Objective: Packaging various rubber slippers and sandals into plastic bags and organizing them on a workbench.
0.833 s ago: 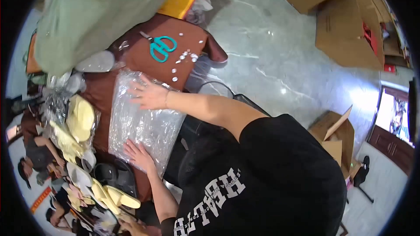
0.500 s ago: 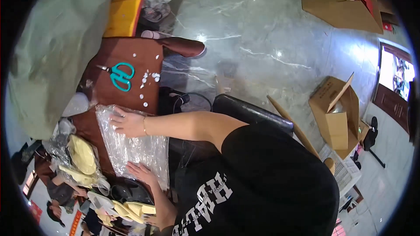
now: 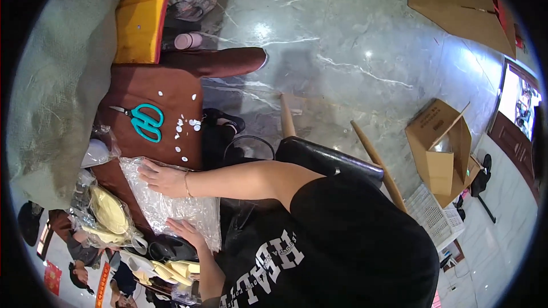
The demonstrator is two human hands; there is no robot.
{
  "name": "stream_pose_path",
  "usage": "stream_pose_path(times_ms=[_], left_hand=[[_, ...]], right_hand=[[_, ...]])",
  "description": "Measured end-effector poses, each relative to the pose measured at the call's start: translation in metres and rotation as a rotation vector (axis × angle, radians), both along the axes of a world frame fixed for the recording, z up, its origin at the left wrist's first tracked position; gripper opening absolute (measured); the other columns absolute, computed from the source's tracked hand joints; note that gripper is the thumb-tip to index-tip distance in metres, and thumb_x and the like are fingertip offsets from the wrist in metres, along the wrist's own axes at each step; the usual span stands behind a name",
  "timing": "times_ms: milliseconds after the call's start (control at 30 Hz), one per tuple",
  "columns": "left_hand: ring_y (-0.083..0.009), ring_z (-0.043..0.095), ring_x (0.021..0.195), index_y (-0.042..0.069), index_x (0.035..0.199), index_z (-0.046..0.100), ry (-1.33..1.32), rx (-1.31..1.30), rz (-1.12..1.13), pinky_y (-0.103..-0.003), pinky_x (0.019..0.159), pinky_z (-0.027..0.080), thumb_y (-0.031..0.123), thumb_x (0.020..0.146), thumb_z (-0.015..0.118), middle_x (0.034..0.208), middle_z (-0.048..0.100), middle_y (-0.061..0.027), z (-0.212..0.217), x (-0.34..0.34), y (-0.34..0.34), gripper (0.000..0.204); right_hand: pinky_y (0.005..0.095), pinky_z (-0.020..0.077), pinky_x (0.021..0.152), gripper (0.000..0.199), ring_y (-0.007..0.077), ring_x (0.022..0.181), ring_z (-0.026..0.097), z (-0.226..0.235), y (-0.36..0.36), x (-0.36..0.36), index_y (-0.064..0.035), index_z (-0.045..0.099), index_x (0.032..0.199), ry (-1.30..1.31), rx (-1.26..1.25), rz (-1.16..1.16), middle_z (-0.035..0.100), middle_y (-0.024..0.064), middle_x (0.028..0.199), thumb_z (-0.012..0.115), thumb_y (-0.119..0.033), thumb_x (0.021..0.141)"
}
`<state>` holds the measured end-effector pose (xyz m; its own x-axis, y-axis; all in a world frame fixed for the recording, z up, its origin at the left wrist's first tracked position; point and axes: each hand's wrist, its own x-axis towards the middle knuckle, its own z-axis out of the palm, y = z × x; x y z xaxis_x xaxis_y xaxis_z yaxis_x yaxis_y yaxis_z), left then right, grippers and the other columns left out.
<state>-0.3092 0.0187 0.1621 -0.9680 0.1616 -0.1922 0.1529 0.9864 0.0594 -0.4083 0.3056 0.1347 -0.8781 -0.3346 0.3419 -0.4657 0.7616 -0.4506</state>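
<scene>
Head view: the clear plastic bag (image 3: 171, 202) was pressed flat on the brown table (image 3: 160, 88) by both hands. The right hand (image 3: 162, 178) and the left hand (image 3: 188, 231) were laid open, fingers spread, grasping nothing. Smoothing should probably be done evenly, outward, away from the teal scissors (image 3: 145, 122).

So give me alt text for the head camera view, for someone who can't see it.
Both bare hands, left hand and right hand, press flat on a crinkled clear plastic bag on a brown table. Teal-handled scissors and small white scraps lie beyond.
</scene>
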Motion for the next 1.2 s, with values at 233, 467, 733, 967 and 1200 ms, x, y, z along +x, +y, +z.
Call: stream_pose_path(times_ms=[233, 467, 733, 967, 1200], left_hand=[[-0.0377, 0.010, 0.140, 0.001, 0.146, 0.015, 0.008, -0.019, -0.042, -0.045, 0.113, 0.011, 0.035, 0.100, 0.030, 0.151, 0.010, -0.0238, 0.002, 0.000, 0.003, 0.059], [-0.0363, 0.007, 0.140, 0.002, 0.146, 0.014, -0.030, -0.028, 0.008, -0.045, 0.113, 0.009, 0.033, 0.100, 0.031, 0.152, 0.007, -0.0212, -0.001, 0.003, 0.009, 0.058], [-0.0395, 0.016, 0.138, 0.004, 0.145, 0.022, 0.120, 0.039, 0.031, -0.047, 0.111, 0.014, 0.030, 0.096, 0.039, 0.150, 0.017, -0.0207, -0.009, 0.008, 0.024, 0.058], [-0.0341, 0.014, 0.140, 0.019, 0.146, 0.027, 0.190, 0.123, 0.223, -0.049, 0.110, 0.013, 0.036, 0.093, 0.045, 0.153, 0.018, -0.0102, -0.007, 0.008, 0.012, 0.058], [-0.0332, 0.015, 0.140, 0.025, 0.143, 0.032, 0.291, 0.129, 0.299, -0.063, 0.105, 0.012, 0.043, 0.090, 0.050, 0.152, 0.020, -0.0044, -0.016, 0.017, 0.023, 0.059]], right_hand=[[0.0601, 0.0042, 0.112, 0.042, 0.0335, 0.138, 0.020, 0.004, 0.004, 0.003, -0.0101, 0.058, 0.118, -0.017, 0.002, -0.009, 0.037, 0.0135, 0.142, 0.047, -0.031, 0.084], [0.0612, 0.0080, 0.111, 0.039, 0.0331, 0.135, 0.027, -0.013, -0.004, 0.003, -0.0131, 0.057, 0.120, 0.059, -0.044, -0.060, 0.043, 0.0136, 0.138, 0.046, -0.027, 0.085], [0.0576, 0.0188, 0.108, 0.043, 0.0313, 0.133, 0.032, -0.006, 0.015, 0.002, -0.0055, 0.055, 0.121, 0.022, -0.089, 0.031, 0.047, 0.0116, 0.134, 0.053, -0.025, 0.082], [0.0576, 0.0217, 0.106, 0.044, 0.0290, 0.135, 0.028, 0.006, 0.008, -0.009, -0.0092, 0.051, 0.125, 0.050, 0.070, 0.100, 0.040, 0.0081, 0.140, 0.053, -0.032, 0.087], [0.0572, 0.0209, 0.107, 0.039, 0.0311, 0.135, 0.027, 0.019, 0.022, -0.010, -0.0135, 0.053, 0.125, -0.019, -0.111, 0.139, 0.039, 0.0090, 0.141, 0.052, -0.032, 0.091]])
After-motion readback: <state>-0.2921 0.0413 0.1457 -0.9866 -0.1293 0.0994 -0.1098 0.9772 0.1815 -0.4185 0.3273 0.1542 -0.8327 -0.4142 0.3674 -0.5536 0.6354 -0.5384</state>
